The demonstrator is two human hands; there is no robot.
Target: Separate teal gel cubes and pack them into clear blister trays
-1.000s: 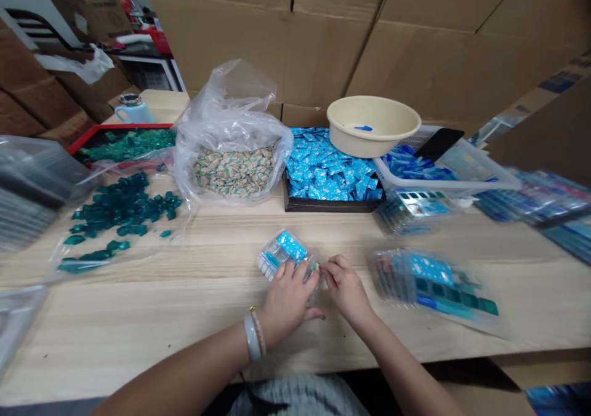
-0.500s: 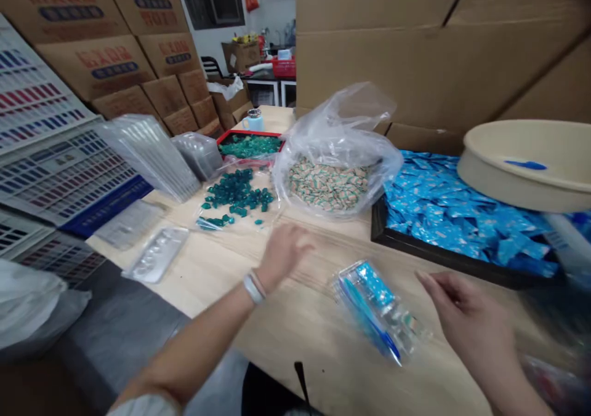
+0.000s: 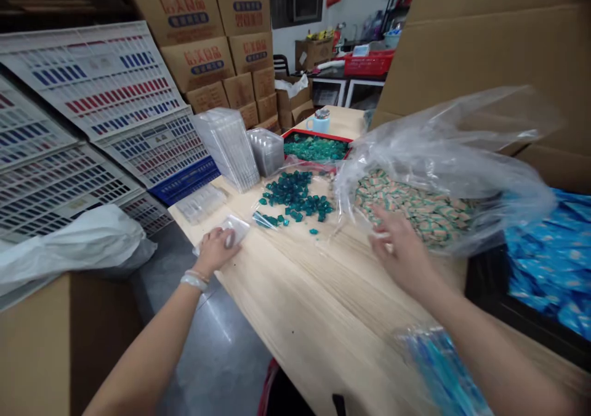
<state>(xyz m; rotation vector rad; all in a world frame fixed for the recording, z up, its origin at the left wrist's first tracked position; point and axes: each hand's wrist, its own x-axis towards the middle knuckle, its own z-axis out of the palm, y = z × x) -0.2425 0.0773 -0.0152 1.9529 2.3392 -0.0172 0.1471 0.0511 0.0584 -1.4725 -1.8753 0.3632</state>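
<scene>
On the left, some flat clear trays (image 3: 201, 204) are lying near the table's edge. Next to them, the left hand (image 3: 215, 253) is touching one clear tray (image 3: 237, 224) at the table's edge; the fingers are hiding part of it, so I cannot tell if they are gripping it. This tray is looking unfilled where it shows, so its work is likely all left to do. In the middle, lots of dark green pieces (image 3: 295, 194) are lying loose. Further right, the right hand (image 3: 399, 244) is hanging by a bag of little packets (image 3: 415, 207), its fingers part bent; it is blurry, so I cannot tell if they are holding anything. At the lower right, a pack (image 3: 438, 367) is lying partly behind the arm, seeming at least partly filled. As for looks, the tray is shining and see-through, and the pack is showing blurry blue strips.
</scene>
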